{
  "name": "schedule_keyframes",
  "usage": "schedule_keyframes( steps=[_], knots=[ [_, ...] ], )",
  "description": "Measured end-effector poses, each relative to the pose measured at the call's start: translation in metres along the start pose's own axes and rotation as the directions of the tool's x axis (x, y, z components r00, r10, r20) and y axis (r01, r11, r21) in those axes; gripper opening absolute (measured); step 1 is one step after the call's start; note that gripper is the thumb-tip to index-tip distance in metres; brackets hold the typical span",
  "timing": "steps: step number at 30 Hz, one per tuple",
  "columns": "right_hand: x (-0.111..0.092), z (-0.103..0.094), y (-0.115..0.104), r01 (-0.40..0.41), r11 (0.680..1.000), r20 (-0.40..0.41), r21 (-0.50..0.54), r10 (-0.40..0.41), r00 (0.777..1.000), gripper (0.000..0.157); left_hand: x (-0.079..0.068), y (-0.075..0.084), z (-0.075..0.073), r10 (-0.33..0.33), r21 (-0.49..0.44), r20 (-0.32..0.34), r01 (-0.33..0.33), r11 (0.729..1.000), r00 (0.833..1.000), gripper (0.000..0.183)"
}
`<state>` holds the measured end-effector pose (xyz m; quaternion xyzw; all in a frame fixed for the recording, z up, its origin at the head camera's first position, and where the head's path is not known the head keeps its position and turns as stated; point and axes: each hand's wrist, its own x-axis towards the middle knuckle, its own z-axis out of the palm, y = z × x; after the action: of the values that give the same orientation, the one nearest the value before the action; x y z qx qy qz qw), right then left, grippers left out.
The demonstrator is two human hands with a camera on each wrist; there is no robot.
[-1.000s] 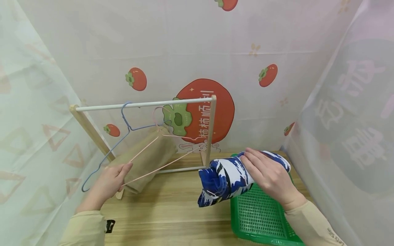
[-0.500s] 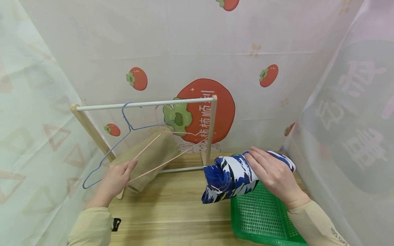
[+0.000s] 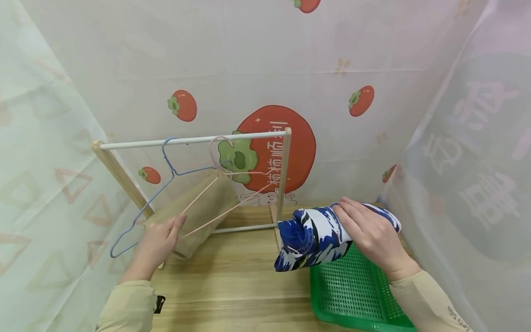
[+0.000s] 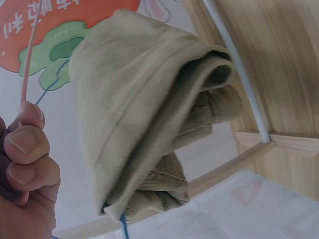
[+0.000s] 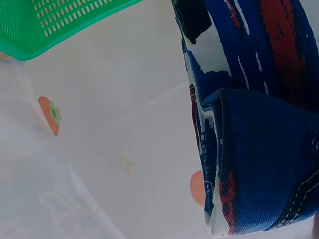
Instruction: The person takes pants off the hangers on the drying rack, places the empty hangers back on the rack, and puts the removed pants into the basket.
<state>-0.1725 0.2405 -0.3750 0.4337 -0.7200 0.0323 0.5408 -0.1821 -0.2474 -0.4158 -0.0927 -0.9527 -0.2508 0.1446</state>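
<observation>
My left hand [image 3: 159, 242] grips the lower left corner of a pink hanger [image 3: 207, 224], whose hook overlaps the rack's rail [image 3: 257, 135] in the head view. Curled fingers around the pink hanger [image 4: 26, 74] show at the left of the left wrist view. On the rail hangs a blue hanger [image 3: 168, 160], with a folded khaki garment [image 4: 134, 94] draped over it. My right hand [image 3: 371, 235] holds a folded blue-and-white patterned garment [image 3: 323, 230] above the basket. The right wrist view shows its denim-like cloth [image 5: 269, 164], with most of the hand out of sight.
A green plastic basket [image 3: 316, 295] sits on the wooden table [image 3: 224, 286] at the right. The rack's wooden post [image 3: 284, 170] stands mid-table. A black clip [image 3: 159, 304] shows beside the left sleeve. Printed curtains enclose the back and sides.
My left hand has shifted right and slightly up, and the pink hanger's hook has risen to the rail's height. My right hand has moved slightly right with the patterned garment.
</observation>
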Motion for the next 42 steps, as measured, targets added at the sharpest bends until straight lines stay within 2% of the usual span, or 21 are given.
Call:
schedule_keyframes(
  steps=[4,7,12,17,21,26,34,40,42],
  knots=[
    [-0.003,0.0,0.002,-0.008,1.0,0.0,-0.003,0.008,1.0,0.028,0.005,0.006,-0.001,0.046,0.015,-0.049,-0.045,0.999,0.998,0.047],
    [-0.004,0.001,0.003,-0.011,1.0,0.0,0.002,0.011,1.0,0.028,0.008,0.012,-0.003,0.05,0.032,-0.061,-0.048,0.998,0.997,0.046],
    [-0.01,0.0,0.006,-0.035,0.999,0.02,0.002,0.035,0.999,0.031,0.014,0.017,-0.003,0.009,0.066,-0.034,-0.006,0.998,0.999,0.047],
    [-0.017,-0.002,0.011,-0.059,0.998,0.045,-0.01,0.06,0.997,0.032,0.019,0.019,0.004,-0.004,0.098,-0.016,0.006,0.995,1.0,0.047],
    [-0.023,-0.002,0.016,-0.078,0.997,0.06,-0.02,0.079,0.995,0.032,0.022,0.024,0.01,0.007,0.079,-0.026,-0.005,0.997,1.0,0.044],
    [-0.034,-0.001,0.026,-0.121,0.992,0.07,-0.029,0.123,0.99,0.033,0.025,0.03,0.017,-0.013,0.073,0.016,0.012,0.997,1.0,0.047],
    [-0.055,-0.003,0.044,-0.213,0.973,0.147,-0.094,0.225,0.963,0.039,0.029,0.04,0.031,-0.022,0.082,0.031,0.02,0.996,0.999,0.051],
    [-0.066,-0.001,0.056,-0.245,0.962,0.166,-0.12,0.263,0.95,0.037,0.03,0.048,0.039,-0.028,0.079,0.011,0.027,0.997,1.0,0.051],
    [-0.07,-0.001,0.059,-0.263,0.957,0.194,-0.119,0.282,0.94,0.037,0.031,0.049,0.042,-0.023,0.072,0.002,0.022,0.997,1.0,0.051]
  ],
)
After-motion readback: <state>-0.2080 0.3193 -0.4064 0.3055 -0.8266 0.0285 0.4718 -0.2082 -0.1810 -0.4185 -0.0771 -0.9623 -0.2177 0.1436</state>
